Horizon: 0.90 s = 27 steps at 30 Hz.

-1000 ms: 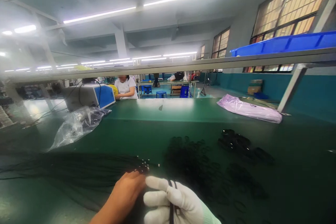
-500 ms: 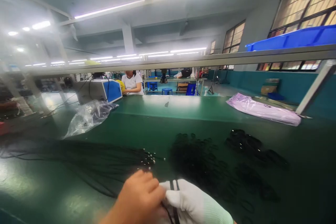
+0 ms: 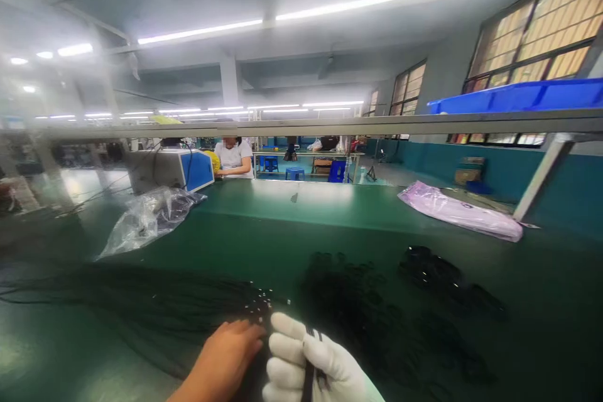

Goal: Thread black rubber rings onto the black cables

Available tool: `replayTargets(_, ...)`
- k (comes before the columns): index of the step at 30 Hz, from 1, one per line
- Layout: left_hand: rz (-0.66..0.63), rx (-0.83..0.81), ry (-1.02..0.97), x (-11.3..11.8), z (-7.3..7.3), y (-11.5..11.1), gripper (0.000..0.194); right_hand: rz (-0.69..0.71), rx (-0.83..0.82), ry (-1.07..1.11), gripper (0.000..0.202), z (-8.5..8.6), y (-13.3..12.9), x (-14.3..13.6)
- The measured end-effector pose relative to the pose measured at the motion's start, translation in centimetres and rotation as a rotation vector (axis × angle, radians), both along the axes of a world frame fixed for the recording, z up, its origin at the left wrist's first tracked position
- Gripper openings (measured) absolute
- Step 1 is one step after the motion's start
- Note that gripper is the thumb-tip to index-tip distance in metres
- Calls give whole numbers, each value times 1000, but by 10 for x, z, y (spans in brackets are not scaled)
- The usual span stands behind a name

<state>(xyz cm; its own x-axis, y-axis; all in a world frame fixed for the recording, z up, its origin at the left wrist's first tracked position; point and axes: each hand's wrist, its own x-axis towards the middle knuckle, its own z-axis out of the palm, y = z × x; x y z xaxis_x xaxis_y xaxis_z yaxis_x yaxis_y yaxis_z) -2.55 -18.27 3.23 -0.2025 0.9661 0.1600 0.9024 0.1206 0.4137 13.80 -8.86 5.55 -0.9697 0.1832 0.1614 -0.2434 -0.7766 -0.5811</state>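
My right hand (image 3: 313, 361), in a white glove, is closed on thin black cords (image 3: 308, 374) that run down across its palm. Their lower ends leave the picture. To its left, my bare left hand (image 3: 226, 355) lies over a bundle of long black cords (image 3: 188, 292), its fingers stretched toward the right and slightly parted. I see nothing held in it, though the fingertips are dim against the dark cords. Small pale tips (image 3: 260, 308) mark the bundle's ends just beyond both hands. A heap of small black rings (image 3: 348, 289) lies right of the glove.
Shiny black coiled pieces (image 3: 436, 270) lie at the right. A clear plastic bag (image 3: 151, 220) and a pinkish bag (image 3: 461, 210) rest farther back. A shelf bar (image 3: 306, 127) crosses above the bench, bearing a blue tray (image 3: 518, 97). Across the bench sits another person (image 3: 234, 158).
My left hand has come away from the glove and moved left and down onto the cord bundle. The gloved right hand has turned its fingers upward, still holding black cords. The view has tilted slightly up.
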Motion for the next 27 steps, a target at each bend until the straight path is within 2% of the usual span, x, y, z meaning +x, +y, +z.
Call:
replayTargets(2,49,3,208,5,-10,-7,27,-128,-75,-65,30,1,6,0)
replayTargets(5,-21,134,436,26,-28,-10,18,-291,-60,-181,31,-2,12,-1)
replayTargets(7,-89,266,505,40,-37,-8,15,-336,-15,-249,36,-5,11,0)
replayTargets(9,-146,397,529,47,-36,-5,22,-345,41,-324,42,-7,7,2)
replayTargets(11,-204,476,535,46,-22,-7,28,-307,113,-404,45,-7,1,5)
replayTargets(14,-289,415,421,33,14,-19,23,-3,251,-395,36,-9,-7,7)
replayTargets(16,-282,275,202,24,34,-28,12,191,284,-289,30,-15,-12,6)
replayTargets(18,-229,158,-100,19,43,-32,6,243,263,-210,28,-22,-16,1)
replayTargets(20,-176,107,-385,15,38,-30,5,281,185,-171,25,-25,-21,-4)
replayTargets(22,-148,121,-542,12,27,-24,11,359,60,-128,23,-21,-25,-7)
replayTargets(24,-136,143,-535,7,16,-18,23,387,-79,-64,26,-12,-26,-7)
replayTargets(27,-87,105,-364,1,11,-12,33,233,-208,24,29,2,-20,-6)
